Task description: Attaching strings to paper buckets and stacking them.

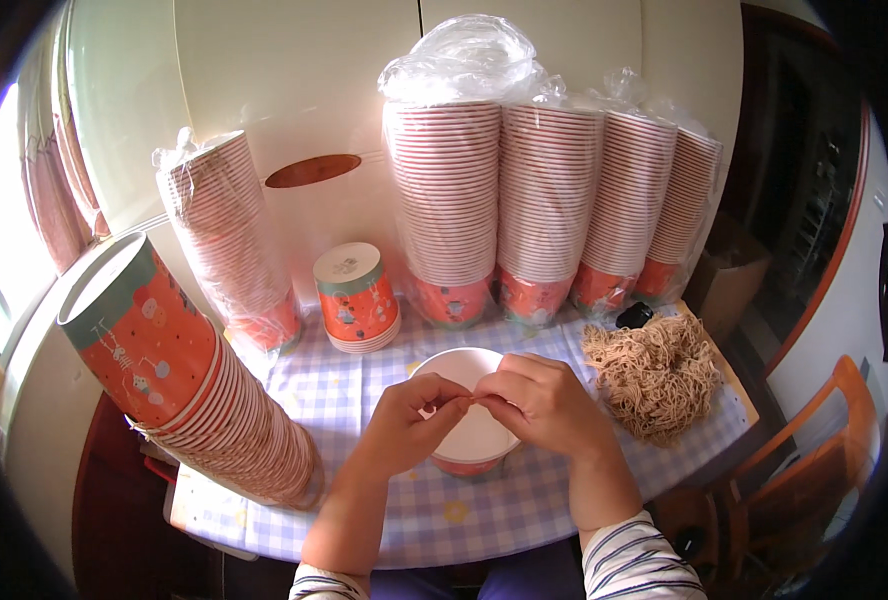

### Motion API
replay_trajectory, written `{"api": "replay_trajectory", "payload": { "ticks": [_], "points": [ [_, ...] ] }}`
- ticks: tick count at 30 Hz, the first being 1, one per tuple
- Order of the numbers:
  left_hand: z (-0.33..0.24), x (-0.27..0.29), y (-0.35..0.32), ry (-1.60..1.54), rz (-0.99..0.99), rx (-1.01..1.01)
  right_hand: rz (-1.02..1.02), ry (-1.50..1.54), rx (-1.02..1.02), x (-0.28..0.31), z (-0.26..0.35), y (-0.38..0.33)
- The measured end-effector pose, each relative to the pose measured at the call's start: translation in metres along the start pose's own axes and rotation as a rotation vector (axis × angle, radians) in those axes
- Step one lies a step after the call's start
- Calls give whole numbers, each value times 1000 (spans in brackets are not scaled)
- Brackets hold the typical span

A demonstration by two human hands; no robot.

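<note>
A white-lined paper bucket [464, 440] stands upright, mouth up, at the middle of the table in front of me. Over its opening, my left hand [409, 415] and my right hand [539, 395] meet with thumbs and fingertips pinched together. Whatever is between the fingertips is too small to make out. To the right of the bucket lies a loose heap of tan string [659, 375]. A tall leaning stack of upside-down orange and green paper buckets [154, 340] rises at the left edge, with string strands around its lower rims.
A short upside-down bucket stack [356, 305] stands behind the bucket. Several plastic-wrapped stacks [444, 190] line the back, and another wrapped stack [219, 230] is at back left. A small black object [634, 316] sits behind the string. A wooden chair [844, 430] is at right.
</note>
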State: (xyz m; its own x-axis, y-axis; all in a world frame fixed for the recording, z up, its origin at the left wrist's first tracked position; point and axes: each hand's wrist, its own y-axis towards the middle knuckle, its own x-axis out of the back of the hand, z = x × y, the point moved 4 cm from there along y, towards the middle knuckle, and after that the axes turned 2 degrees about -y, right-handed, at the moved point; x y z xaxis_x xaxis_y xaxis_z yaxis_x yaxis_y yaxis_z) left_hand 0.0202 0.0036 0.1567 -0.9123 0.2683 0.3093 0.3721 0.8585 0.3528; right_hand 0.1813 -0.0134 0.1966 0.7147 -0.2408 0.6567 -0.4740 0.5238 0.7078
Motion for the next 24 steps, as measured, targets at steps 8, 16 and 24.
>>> {"api": "replay_trajectory", "payload": {
  "ticks": [8,16,24],
  "points": [
    [-14,1,-5,48,-68,-90,16,174,-62,-7,3,-3],
    [-26,2,-8,58,-141,-191,-95,130,-5,-5,11,-2],
    [-29,8,-11,160,-148,-371,-90,152,41,-6,15,-1]
  ]
}}
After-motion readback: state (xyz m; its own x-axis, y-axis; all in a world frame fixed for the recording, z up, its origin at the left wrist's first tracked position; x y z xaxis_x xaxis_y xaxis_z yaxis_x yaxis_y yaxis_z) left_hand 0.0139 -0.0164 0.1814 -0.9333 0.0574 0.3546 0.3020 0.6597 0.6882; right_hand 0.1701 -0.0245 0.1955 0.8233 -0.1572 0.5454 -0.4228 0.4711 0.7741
